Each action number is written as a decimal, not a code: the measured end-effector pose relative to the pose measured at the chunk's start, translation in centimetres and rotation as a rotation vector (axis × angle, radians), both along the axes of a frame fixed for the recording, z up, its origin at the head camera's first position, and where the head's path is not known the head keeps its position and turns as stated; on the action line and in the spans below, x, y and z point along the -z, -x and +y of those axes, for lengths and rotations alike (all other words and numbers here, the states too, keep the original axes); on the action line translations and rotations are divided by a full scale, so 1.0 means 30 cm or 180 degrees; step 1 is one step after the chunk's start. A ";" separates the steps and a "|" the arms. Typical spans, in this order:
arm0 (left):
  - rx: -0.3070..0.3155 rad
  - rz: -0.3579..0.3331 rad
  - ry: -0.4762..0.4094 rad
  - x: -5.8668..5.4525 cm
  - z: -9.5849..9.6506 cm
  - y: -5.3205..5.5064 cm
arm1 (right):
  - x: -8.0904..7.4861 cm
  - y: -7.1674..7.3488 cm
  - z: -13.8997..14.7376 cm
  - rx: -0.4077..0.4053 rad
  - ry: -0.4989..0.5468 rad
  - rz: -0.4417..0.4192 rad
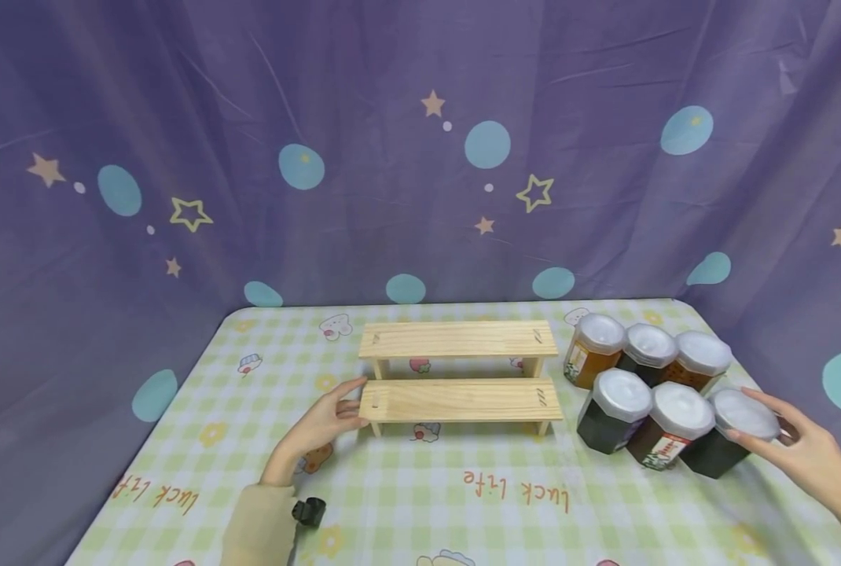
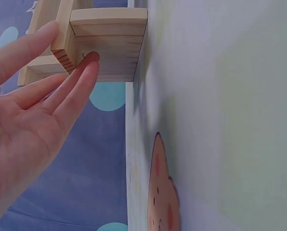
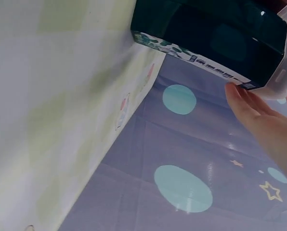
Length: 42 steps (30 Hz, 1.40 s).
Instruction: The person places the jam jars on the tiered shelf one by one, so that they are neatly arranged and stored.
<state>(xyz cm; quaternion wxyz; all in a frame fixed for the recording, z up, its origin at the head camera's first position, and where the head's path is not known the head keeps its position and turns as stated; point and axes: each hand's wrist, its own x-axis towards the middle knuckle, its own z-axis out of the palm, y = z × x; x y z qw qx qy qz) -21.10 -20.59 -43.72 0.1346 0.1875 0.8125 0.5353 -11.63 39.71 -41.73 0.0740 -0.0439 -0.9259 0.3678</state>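
On checked cloth, wooden rack, faceted jars

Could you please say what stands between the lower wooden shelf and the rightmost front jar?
The head view shows the left front jar and middle front jar.

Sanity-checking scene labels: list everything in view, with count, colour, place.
Back-row jars: 3, two amber, one dark, table's right
Front-row jars: 3, dark, table's right
Wooden boards: 2, pale, mid-table, on legs
Checked tabletop: 1, green and white, under jars and boards
Curtain: 1, purple, behind tabletop
Wrist device: 1, black, left wrist
Sleeve: 1, beige, left arm
Left hand: 1, bare, at front board's left end
Right hand: 1, bare, fingers gripping front-right jar
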 end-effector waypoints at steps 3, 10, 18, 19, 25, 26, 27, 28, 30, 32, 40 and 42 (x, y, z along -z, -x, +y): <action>-0.0021 -0.0009 -0.0025 0.001 0.001 -0.002 | 0.010 -0.001 0.013 0.0001 -0.0030 0.0038; 0.0013 -0.0006 -0.0058 0.008 0.003 0.005 | 0.035 -0.006 0.028 -0.0048 0.0207 0.0220; 0.0070 -0.0005 -0.0120 0.010 0.005 0.005 | 0.054 -0.001 0.026 -0.0170 0.0391 0.0460; 0.0061 -0.0015 -0.0123 0.009 0.005 0.004 | 0.057 0.000 0.023 -0.0174 0.0428 0.0502; 0.0060 -0.0033 -0.0147 0.006 0.004 0.002 | 0.072 0.003 0.011 -0.0125 0.0542 0.0626; 0.0064 -0.0031 -0.0148 0.006 0.004 0.002 | 0.073 0.002 0.010 -0.0101 0.0532 0.0606; 0.0066 -0.0031 -0.0155 0.006 0.003 0.001 | 0.074 0.002 0.009 -0.0077 0.0523 0.0588; 0.0070 -0.0033 -0.0158 0.006 0.003 0.001 | 0.075 0.001 0.009 -0.0048 0.0504 0.0559; 0.0073 -0.0042 -0.0167 0.006 0.004 0.000 | 0.087 0.004 0.016 0.0003 0.0483 0.0506; 0.0071 -0.0056 -0.0176 0.006 0.004 -0.002 | 0.109 0.011 0.034 0.0019 0.0481 0.0478; 0.0043 -0.0081 -0.0193 0.009 -0.001 -0.001 | 0.249 0.079 0.140 -0.0113 0.0537 0.0761; 0.0036 -0.0094 -0.0202 0.008 -0.001 -0.002 | 0.236 0.075 0.124 -0.0119 0.0574 0.0795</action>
